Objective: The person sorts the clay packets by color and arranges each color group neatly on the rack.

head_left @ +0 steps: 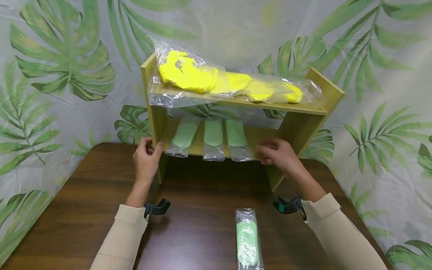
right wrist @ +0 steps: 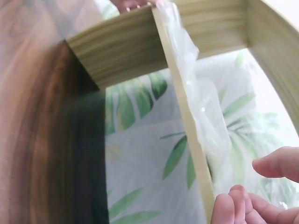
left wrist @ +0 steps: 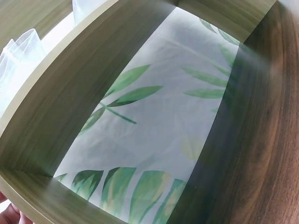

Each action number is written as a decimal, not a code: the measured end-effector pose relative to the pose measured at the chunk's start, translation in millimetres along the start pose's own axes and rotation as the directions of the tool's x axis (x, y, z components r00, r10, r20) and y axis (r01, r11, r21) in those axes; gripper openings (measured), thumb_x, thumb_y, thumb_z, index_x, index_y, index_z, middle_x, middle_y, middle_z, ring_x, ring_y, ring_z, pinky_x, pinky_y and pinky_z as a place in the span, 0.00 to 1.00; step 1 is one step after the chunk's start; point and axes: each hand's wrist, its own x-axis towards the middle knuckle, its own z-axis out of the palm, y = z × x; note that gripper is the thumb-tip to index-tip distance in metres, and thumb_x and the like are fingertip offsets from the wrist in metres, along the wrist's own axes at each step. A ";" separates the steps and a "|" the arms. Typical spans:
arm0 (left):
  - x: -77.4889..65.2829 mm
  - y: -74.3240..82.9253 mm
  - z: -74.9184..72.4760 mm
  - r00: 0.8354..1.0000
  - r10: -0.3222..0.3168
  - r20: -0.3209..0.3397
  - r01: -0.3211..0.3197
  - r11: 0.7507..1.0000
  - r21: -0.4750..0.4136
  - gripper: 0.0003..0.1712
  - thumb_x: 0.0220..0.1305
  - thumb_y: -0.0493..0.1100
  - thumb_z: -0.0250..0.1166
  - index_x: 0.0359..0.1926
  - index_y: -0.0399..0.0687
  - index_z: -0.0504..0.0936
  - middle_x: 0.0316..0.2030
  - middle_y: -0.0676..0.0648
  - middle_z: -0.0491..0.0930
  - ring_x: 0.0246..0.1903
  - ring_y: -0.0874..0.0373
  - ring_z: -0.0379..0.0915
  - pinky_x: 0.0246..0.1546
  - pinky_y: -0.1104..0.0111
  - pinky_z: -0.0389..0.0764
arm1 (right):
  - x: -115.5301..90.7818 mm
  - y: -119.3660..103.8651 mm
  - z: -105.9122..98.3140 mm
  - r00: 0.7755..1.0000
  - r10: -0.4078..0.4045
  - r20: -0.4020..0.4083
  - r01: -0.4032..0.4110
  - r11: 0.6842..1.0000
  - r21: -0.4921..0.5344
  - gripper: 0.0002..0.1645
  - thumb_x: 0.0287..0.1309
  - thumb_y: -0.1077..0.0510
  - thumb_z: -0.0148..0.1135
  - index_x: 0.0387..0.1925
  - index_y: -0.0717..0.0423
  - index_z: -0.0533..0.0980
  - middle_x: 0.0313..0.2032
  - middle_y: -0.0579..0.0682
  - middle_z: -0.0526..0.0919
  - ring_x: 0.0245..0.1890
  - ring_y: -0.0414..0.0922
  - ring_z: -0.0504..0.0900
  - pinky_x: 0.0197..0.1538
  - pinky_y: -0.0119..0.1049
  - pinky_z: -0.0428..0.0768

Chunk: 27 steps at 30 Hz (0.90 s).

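A small two-tier wooden shelf [head_left: 293, 123] stands on the brown table. My left hand [head_left: 147, 155] grips its left side panel at the lower board's height; in the left wrist view only fingertips [left wrist: 11, 215] show outside that panel. My right hand [head_left: 278, 153], slightly blurred, is at the right end of the lower board. Its thumb [right wrist: 280, 164] stands apart from the bent fingers in the right wrist view, with nothing between them. Three light green bars in clear bags, a left one [head_left: 185, 135], a middle one [head_left: 213, 133] and a right one [head_left: 236, 133], lie between my hands.
Yellow pieces [head_left: 189, 73] in clear bags lie along the upper board, the left bag overhanging its front edge. Another bagged green bar [head_left: 247, 243] lies on the table [head_left: 189, 240] near me. Behind the shelf hangs a leaf-patterned sheet [head_left: 219, 22].
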 end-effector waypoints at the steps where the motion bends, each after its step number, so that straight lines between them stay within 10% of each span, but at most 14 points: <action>1: -0.2 -0.2 -0.1 1.000 -0.001 0.001 0.001 1.000 0.000 0.17 0.63 0.49 0.63 0.44 0.41 0.77 0.27 0.49 0.73 0.26 0.60 0.66 0.27 0.74 0.66 | -2.9 2.0 0.8 1.000 -0.005 0.003 0.005 1.000 -0.002 0.31 0.65 0.52 0.58 0.63 0.67 0.66 0.48 0.62 0.77 0.35 0.42 0.80 0.42 0.36 0.81; 27: 0.7 -2.0 0.1 1.000 -0.001 0.001 0.001 1.000 0.005 0.18 0.63 0.51 0.63 0.45 0.42 0.78 0.28 0.48 0.73 0.25 0.61 0.66 0.27 0.72 0.66 | -57.2 70.9 31.3 0.972 0.051 0.231 -0.062 0.997 0.040 0.21 0.62 0.61 0.61 0.49 0.75 0.70 0.34 0.54 0.82 0.34 0.56 0.84 0.39 0.49 0.82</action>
